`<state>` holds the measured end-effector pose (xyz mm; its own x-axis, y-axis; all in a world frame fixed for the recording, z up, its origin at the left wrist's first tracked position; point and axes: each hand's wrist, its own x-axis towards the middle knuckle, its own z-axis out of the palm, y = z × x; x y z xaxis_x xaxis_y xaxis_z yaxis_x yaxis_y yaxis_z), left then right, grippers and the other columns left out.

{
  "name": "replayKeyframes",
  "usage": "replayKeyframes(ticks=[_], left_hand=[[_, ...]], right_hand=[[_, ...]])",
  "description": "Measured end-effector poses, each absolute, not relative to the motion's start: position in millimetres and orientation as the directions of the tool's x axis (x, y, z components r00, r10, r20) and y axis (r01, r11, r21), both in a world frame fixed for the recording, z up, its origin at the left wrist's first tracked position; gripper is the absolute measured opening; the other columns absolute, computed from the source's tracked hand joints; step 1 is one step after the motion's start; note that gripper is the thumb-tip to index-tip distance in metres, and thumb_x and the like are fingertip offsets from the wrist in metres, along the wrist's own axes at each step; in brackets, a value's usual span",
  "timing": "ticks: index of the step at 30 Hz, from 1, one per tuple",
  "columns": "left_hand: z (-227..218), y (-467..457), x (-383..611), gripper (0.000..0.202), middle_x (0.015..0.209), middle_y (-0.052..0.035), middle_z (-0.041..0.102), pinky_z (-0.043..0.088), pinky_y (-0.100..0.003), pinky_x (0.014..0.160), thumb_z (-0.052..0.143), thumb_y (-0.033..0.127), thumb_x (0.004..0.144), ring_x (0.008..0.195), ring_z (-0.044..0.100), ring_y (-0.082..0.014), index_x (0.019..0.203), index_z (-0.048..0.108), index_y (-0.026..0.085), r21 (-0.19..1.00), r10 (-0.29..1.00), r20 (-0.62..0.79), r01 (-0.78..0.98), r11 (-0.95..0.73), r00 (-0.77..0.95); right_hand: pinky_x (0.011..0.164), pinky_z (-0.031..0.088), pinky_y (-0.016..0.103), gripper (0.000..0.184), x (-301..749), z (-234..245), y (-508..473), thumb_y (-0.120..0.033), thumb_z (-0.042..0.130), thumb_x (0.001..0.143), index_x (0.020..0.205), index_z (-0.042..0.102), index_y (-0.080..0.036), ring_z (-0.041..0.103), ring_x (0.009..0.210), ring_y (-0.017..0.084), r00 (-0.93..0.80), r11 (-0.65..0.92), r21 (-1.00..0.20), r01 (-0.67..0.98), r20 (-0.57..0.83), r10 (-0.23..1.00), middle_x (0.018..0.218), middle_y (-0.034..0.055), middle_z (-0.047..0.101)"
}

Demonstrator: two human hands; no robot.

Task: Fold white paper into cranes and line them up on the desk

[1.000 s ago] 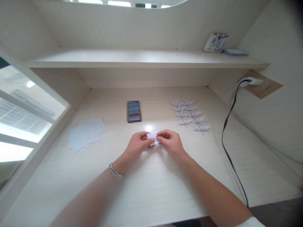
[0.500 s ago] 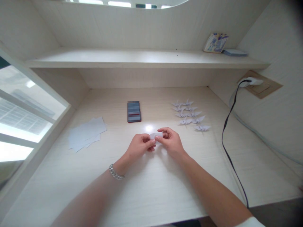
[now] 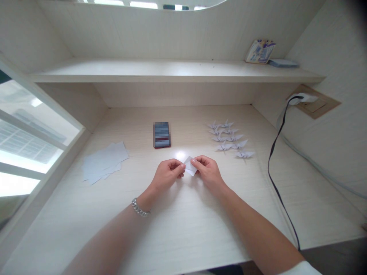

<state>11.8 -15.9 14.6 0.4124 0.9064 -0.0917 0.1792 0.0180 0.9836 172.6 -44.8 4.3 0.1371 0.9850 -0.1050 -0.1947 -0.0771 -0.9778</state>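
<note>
A small folded piece of white paper [image 3: 189,166] is held above the desk between my two hands, turned so its corners point up and down. My left hand [image 3: 169,172] pinches its left corner between thumb and fingers. On the other side my right hand [image 3: 208,170] grips the right edge, thumb on top. Several folded white paper cranes [image 3: 229,136] stand in rows on the desk, beyond my right hand and to its right. Loose sheets of white paper [image 3: 104,162] lie overlapping at the left.
A dark, blurred rectangular object [image 3: 162,135] lies behind my hands. A black cable [image 3: 272,160] runs from the wall socket [image 3: 315,102] down over the desk's right side. The shelf [image 3: 172,70] above carries a printed box [image 3: 260,51] and a flat blue item [image 3: 283,63].
The folded paper has turned from lying level to a diamond position, and more of it shows. My left fingers have shifted slightly left, onto its corner.
</note>
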Motion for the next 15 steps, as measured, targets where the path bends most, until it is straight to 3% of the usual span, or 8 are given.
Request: replayKeyframes(ticks=[5,11,15], left_hand=[[11.9,-10.7,8.9,0.024,0.061,-0.0032,0.060,0.044,-0.022,0.056,0.058,0.037,0.076,0.056,0.055,-0.0116,0.073,0.060,0.013,0.990,0.937,-0.093,0.131,0.051,0.337],[12.9,-15.0,14.6,0.031,0.071,-0.0054,0.062,0.048,-0.026,0.060,0.052,0.043,0.079,0.062,0.059,-0.0136,0.077,0.059,0.013,0.989,0.913,-0.140,0.003,0.150,0.382],[12.2,-16.7,16.2,0.029,0.067,-0.0043,0.062,0.046,-0.024,0.059,0.057,0.041,0.077,0.060,0.057,-0.0127,0.077,0.061,0.013,0.995,0.899,-0.087,0.082,0.057,0.430]], right_hand=[[0.050,0.040,0.023,0.022,176.3,8.7,-42.0,-0.036,0.070,0.065,0.069,0.063,-0.016,0.053,0.055,0.012,0.256,-0.081,-0.949,-0.305,-0.164,0.953,0.062,-0.0003,0.061],[0.048,0.038,0.023,0.022,173.8,8.2,-43.5,-0.036,0.070,0.066,0.070,0.064,-0.015,0.051,0.051,0.011,0.231,-0.072,-0.960,-0.271,-0.137,0.963,0.059,0.0000,0.060],[0.051,0.040,0.024,0.021,170.5,4.0,-44.7,-0.036,0.069,0.068,0.072,0.064,-0.015,0.053,0.055,0.012,0.197,-0.058,-0.967,-0.248,-0.109,0.974,0.063,0.0008,0.062]])
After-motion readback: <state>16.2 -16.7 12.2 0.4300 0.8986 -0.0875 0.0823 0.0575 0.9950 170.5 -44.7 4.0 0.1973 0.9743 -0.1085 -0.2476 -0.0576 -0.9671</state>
